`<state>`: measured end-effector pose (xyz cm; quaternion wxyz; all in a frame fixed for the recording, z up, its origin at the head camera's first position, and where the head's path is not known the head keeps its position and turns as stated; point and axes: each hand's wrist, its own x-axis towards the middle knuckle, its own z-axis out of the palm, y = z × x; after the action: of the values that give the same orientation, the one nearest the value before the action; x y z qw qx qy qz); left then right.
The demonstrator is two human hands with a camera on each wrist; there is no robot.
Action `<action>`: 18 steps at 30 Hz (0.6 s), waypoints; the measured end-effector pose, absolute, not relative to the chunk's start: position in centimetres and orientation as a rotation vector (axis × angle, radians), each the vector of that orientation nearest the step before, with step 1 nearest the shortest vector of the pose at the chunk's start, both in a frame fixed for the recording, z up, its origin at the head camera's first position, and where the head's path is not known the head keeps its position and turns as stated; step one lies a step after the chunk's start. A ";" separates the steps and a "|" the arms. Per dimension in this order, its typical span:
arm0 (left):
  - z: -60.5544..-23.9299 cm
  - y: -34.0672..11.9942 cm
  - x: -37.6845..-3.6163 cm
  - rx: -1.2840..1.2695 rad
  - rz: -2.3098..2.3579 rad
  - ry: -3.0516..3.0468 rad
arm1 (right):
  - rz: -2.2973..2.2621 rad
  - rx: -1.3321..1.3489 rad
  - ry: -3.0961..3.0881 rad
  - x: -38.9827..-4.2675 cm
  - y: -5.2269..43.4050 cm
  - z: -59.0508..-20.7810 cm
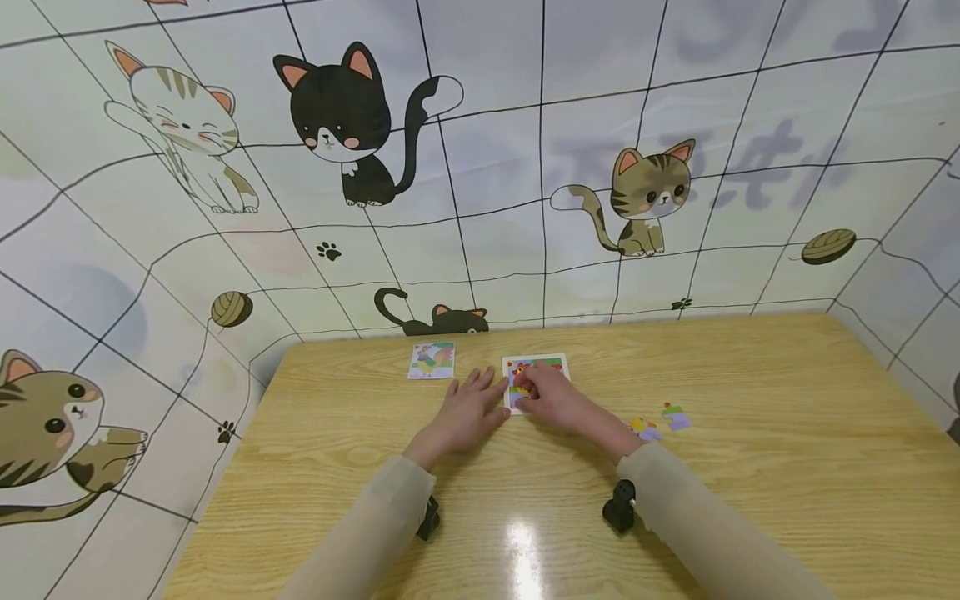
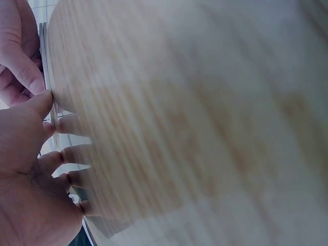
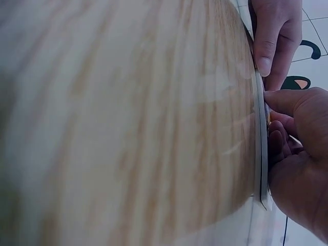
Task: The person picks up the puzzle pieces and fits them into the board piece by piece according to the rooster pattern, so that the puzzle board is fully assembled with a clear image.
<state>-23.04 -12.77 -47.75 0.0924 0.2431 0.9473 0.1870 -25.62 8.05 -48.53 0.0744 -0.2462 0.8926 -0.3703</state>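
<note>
Glossy wood-grain table [image 1: 750, 400], flat card-like puzzle board [image 1: 557, 363], smooth printed wall panels [image 1: 525, 167], matt cloth sleeves [image 1: 697, 517]

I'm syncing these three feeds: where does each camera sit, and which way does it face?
Head: looks down at the table, both hands at the puzzle board.
Left wrist: skims the tabletop; left hand shows.
Right wrist: also at table level; right hand at the board's edge.
Both wrist views share the board's thin edge.

No text could be read anywhere. Large grey characters showed faintly on the wall covering [image 1: 750, 175], possibly lettering, but they were too blurred to make out.
</note>
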 end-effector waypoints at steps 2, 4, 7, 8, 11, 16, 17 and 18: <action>-47.8 -12.8 -23.0 0.722 0.560 2.812 | -1.108 -0.760 2.687 -25.5 8.1 -48.5; -47.8 -12.8 -23.0 0.721 0.562 2.810 | -1.113 -0.787 2.693 -25.5 8.2 -48.5; -47.7 -12.7 -23.0 0.723 0.556 2.812 | -1.107 -0.820 2.701 -25.4 8.4 -48.5; -47.7 -12.7 -23.0 0.722 0.552 2.813 | -1.103 -0.830 2.703 -25.4 8.4 -48.5; -47.6 -12.7 -23.0 0.715 0.535 2.815 | -1.072 -0.853 2.711 -25.5 8.5 -48.5; -47.7 -12.7 -23.1 0.708 0.519 2.817 | -1.017 -0.873 2.740 -25.5 8.4 -48.5; -47.7 -12.7 -23.1 0.707 0.517 2.818 | -1.009 -0.872 2.745 -25.5 8.3 -48.5; -47.8 -12.7 -23.1 0.707 0.515 2.818 | -1.002 -0.872 2.752 -25.5 8.3 -48.5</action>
<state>-23.14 -12.75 -47.77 0.0956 0.2384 0.9507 0.1737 -25.46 8.29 -48.47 0.0430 -0.2851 0.8998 -0.3275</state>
